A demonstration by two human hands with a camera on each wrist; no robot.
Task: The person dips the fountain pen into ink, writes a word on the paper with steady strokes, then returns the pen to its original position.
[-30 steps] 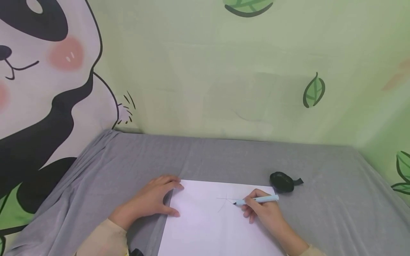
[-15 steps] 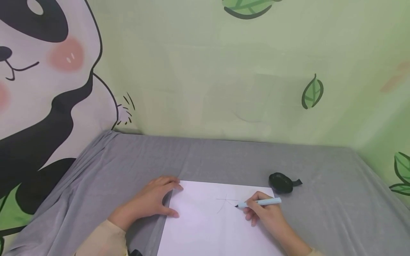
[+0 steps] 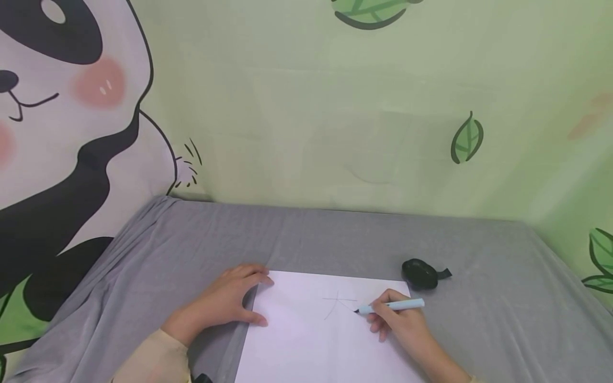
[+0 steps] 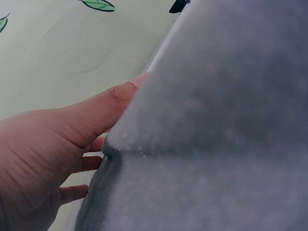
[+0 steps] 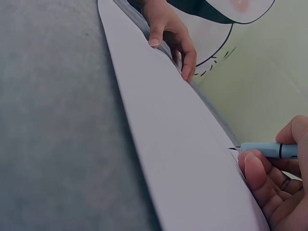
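Note:
A white sheet of paper (image 3: 297,340) lies on the grey cloth, with several thin crossing strokes (image 3: 337,299) near its top. My right hand (image 3: 399,319) pinches a light blue fountain pen (image 3: 404,304) between thumb and fingers. The pen's dark nib meets the paper at the lower end of the right-slanting stroke; in the right wrist view the pen (image 5: 262,149) shows its metal nib. My left hand (image 3: 230,298) rests on the sheet's upper left edge, thumb and fingers spread apart. In the left wrist view, cloth partly hides the left hand (image 4: 62,139).
A black rounded object with a short strap (image 3: 420,274) sits beside the paper's upper right corner. Grey cloth (image 3: 297,234) covers the table. Behind it hangs a pale green backdrop (image 3: 287,106) with a panda and leaves. A small dark item (image 3: 203,378) shows by the left sleeve.
The pen tip has moved slightly right and down, lengthening the right-slanting stroke. My right hand has shifted with it, while my left hand has stayed on the paper's edge.

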